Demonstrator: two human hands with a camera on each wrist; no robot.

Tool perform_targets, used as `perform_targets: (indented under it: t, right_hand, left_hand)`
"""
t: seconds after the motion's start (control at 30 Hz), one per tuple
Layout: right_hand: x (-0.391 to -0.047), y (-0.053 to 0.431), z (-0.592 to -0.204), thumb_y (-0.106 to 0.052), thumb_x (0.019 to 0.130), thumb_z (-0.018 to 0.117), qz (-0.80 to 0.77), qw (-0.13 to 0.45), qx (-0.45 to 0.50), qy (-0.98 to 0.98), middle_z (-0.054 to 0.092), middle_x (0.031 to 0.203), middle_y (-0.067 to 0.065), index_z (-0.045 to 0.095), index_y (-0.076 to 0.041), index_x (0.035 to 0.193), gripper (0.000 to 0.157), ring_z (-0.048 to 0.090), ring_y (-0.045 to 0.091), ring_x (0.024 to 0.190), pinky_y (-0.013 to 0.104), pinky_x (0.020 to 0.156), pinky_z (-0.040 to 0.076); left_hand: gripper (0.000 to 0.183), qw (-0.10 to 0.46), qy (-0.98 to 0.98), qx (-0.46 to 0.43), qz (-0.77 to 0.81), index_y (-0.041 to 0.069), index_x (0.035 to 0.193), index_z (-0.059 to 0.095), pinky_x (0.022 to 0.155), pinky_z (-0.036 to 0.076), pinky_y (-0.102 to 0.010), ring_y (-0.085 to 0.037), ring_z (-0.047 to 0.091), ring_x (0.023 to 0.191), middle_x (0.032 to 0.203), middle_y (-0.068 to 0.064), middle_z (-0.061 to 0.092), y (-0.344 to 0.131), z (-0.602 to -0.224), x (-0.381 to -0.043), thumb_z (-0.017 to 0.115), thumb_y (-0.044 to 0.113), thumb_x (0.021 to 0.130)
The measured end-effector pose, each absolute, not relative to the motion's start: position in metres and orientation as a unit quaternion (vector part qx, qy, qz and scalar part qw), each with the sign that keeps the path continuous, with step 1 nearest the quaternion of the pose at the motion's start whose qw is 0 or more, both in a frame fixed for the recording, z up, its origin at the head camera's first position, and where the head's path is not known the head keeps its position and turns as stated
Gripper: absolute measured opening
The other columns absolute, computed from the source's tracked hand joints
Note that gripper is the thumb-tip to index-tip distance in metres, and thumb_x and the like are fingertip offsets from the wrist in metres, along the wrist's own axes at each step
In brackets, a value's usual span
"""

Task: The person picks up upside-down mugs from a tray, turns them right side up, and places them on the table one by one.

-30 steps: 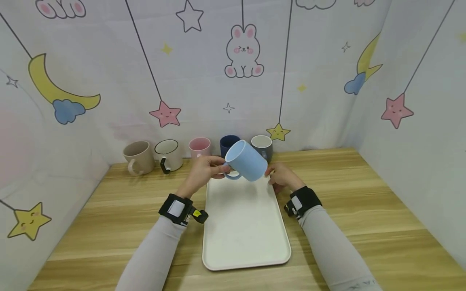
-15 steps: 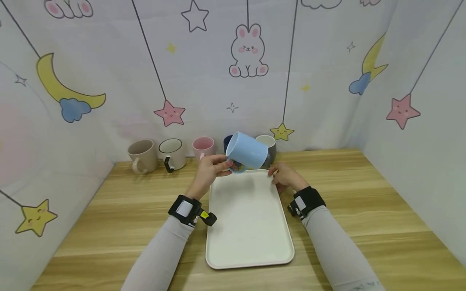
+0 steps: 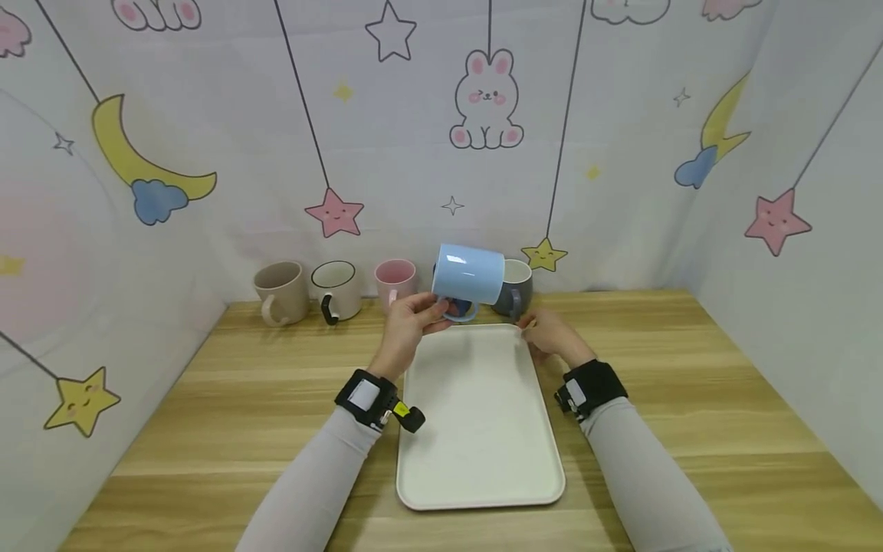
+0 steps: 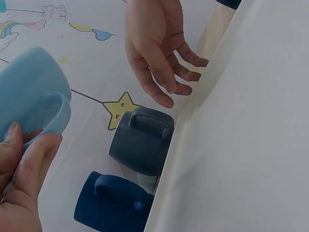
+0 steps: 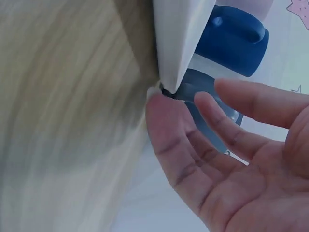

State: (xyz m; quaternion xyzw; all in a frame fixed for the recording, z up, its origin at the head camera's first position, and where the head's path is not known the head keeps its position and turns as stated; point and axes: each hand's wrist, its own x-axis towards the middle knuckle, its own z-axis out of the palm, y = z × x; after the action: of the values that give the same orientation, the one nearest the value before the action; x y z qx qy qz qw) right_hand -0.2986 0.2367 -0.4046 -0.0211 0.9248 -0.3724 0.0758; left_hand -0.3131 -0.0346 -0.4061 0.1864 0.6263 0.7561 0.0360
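Note:
My left hand (image 3: 407, 328) pinches a light blue mug (image 3: 469, 274) by its handle and holds it up, tipped on its side, above the far edge of a white tray (image 3: 483, 429). In the left wrist view the thumb and fingers meet on the handle (image 4: 60, 116). At the tray's far right corner is my right hand (image 3: 556, 339), its fingers loosely spread. The right wrist view shows a fingertip (image 5: 166, 108) at or against that corner; firm contact is hard to tell. A grey mug (image 3: 523, 294) stands just behind it.
Along the back wall stand a beige mug (image 3: 284, 295), a white mug with a black handle (image 3: 345, 297), a pink mug (image 3: 395, 280) and a navy mug (image 4: 113, 200), mostly hidden in the head view. Wooden tabletop (image 3: 662, 399) surrounds the tray.
The light blue mug has risen and rotated from a slant to nearly level, its handle now below. My right hand stays by the tray corner. The head view has shifted slightly.

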Motion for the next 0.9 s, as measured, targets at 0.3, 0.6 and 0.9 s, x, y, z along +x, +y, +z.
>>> perform_targets:
  t: [0.3,0.6,0.9]
  right_hand:
    - [-0.287,0.219,-0.384,-0.001,0.104,0.052,-0.449,0.004,-0.095,0.888,0.063,0.12,0.029,0.058,0.013,0.13,0.03,0.064,0.041,0.096,0.035,0.076,0.061]
    - [-0.28,0.188,-0.377,-0.014,0.107,0.058,-0.609,0.016,-0.149,0.779,0.053,0.146,0.029,0.047,0.01,0.148,0.049,0.062,0.041,0.119,0.044,0.1,0.057]
    - [-0.278,0.166,-0.388,-0.012,0.105,0.063,-0.652,-0.075,-0.116,0.746,0.063,0.131,0.031,0.062,0.01,0.135,0.037,0.064,0.039,0.114,0.048,0.099,0.056]
  left_hand:
    - [0.028,0.04,0.606,0.173,0.775,-0.017,0.128,0.061,0.088,0.062,-0.032,-0.014,0.073,0.091,0.104,-0.012,0.07,-0.028,-0.406,-0.311,0.06,-0.002,0.103]
    - [0.034,0.049,0.577,0.157,0.8,-0.013,0.137,0.057,0.098,0.056,-0.041,-0.012,0.074,0.094,0.112,-0.011,0.066,-0.027,-0.404,-0.307,0.056,-0.002,0.105]
    - [0.036,0.068,0.577,0.167,0.797,-0.01,0.141,0.055,0.094,0.059,-0.031,-0.015,0.073,0.101,0.126,-0.019,0.064,-0.025,-0.407,-0.307,0.055,-0.002,0.105]
